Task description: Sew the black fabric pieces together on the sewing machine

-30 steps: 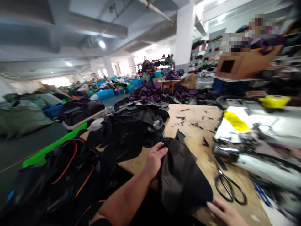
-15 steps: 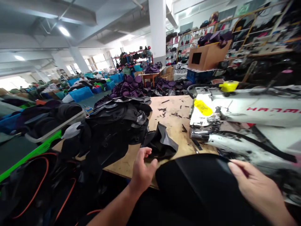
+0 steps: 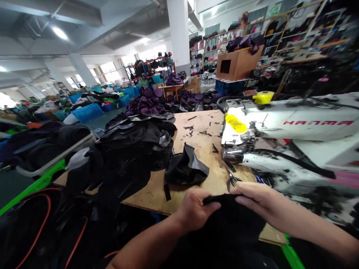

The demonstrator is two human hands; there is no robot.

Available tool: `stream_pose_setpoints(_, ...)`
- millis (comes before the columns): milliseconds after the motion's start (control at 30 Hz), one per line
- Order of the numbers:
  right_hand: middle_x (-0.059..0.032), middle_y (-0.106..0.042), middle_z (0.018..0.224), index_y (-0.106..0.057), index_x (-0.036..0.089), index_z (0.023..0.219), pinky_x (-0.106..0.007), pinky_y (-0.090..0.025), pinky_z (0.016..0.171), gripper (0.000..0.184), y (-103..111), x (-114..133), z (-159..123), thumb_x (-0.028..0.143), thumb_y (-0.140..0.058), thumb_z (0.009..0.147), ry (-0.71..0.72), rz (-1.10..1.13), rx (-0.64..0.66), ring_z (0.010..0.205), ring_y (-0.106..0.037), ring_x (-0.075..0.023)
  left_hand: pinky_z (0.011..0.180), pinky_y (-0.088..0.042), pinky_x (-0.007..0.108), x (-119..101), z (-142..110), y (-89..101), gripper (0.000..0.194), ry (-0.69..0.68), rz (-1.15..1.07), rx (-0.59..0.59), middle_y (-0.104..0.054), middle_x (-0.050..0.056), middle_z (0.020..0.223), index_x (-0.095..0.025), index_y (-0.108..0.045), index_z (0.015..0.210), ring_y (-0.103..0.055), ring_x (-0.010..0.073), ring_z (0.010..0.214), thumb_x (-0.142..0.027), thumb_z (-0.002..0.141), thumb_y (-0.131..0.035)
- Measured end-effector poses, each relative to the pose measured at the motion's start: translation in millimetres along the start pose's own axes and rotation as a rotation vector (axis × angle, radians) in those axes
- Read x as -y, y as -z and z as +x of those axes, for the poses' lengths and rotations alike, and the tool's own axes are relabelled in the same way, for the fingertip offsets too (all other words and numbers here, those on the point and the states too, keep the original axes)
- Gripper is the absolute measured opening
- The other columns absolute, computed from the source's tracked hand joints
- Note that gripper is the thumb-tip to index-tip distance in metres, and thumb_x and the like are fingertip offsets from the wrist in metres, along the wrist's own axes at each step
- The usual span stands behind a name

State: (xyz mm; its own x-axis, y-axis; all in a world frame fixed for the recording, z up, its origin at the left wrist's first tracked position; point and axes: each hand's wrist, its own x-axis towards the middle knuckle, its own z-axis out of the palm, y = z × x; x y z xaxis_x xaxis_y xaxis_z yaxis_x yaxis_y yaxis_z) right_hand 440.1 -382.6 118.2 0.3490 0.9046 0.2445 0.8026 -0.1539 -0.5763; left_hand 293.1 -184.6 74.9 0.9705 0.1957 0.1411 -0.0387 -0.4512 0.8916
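Left hand (image 3: 196,210) and right hand (image 3: 259,200) pinch upper edge of matte black cloth (image 3: 228,228), hanging at near edge of wooden tabletop (image 3: 146,191); beyond, loop-handled scissors (image 3: 230,175), creased dark piece (image 3: 186,166), white metal sewing machine (image 3: 314,129); farther, heaped rounded purple pieces (image 3: 148,100).

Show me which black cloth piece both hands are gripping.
The held piece, right of bottom centre, pinched along its top edge by left hand and right hand; the crumpled piece and heaped pile lie on the table, untouched.
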Motion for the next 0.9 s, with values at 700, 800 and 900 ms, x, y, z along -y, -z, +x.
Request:
stream_pose_setpoints(700,-0.0100,-0.065,0.129,-0.070,0.023,0.096,-0.049,-0.033,0.110,0.020,-17,47,136,0.030,-0.053,0.101,0.579,-0.415,0.053,0.131,-0.050,-0.0285,0.087,-0.051,0.028,46,56,118.5,0.024,-0.301,0.246,-0.493,-0.070,0.007,0.095,-0.018,-0.071,0.090,-0.066,0.0162,0.091,-0.033,0.098,-0.054)
stream_pose_setpoints(800,-0.0108,-0.071,0.104,-0.069,0.020,0.088,-0.041,-0.043,0.094,0.020,-10,30,162,0.028,-0.055,0.099,0.395,-0.453,-0.036,0.105,-0.061,-0.0262,0.078,-0.050,0.026,22,59,130.0,0.029,-0.294,0.197,-0.395,-0.069,0.004,0.083,-0.017,-0.069,0.076,-0.064,0.0145,0.080,-0.037,0.095,-0.058)
stream_pose_setpoints(900,-0.0073,-0.067,0.083,-0.064,0.018,0.084,-0.032,-0.043,0.075,0.024,-11,15,164,0.028,-0.050,0.100,0.263,-0.397,-0.026,0.082,-0.061,-0.0211,0.068,-0.047,0.024,18,62,138.1,0.027,-0.158,0.223,-0.348,-0.064,-0.001,0.069,-0.016,-0.066,0.070,-0.059,0.0128,0.067,-0.037,0.087,-0.067)
